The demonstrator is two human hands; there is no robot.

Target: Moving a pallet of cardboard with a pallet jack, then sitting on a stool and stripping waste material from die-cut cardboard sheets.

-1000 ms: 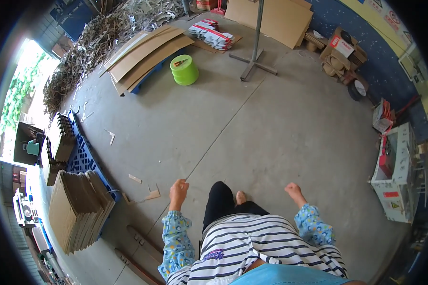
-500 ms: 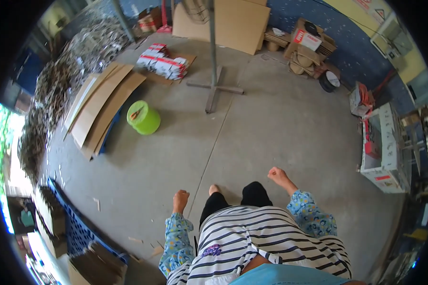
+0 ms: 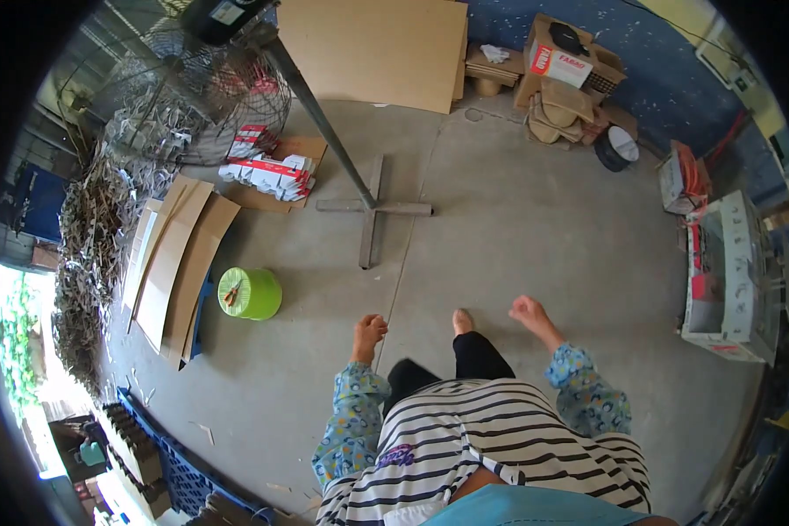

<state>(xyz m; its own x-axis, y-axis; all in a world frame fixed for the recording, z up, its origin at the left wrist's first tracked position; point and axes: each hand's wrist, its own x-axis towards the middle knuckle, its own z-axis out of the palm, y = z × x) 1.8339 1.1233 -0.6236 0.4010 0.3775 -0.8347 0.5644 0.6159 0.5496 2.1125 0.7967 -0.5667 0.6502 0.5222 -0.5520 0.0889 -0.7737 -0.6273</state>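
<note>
Your left hand [image 3: 370, 339] and right hand [image 3: 533, 316] are loosely clenched above bare floor [image 3: 517, 237], nothing visibly held. Farther left, a green bucket [image 3: 263, 294], apparently upturned, seems to serve as a stand for an orange-handled tool [image 3: 233, 294].

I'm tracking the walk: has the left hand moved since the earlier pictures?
Yes: forward. The left hand is now nearer the fan stand's crossed base.
</note>
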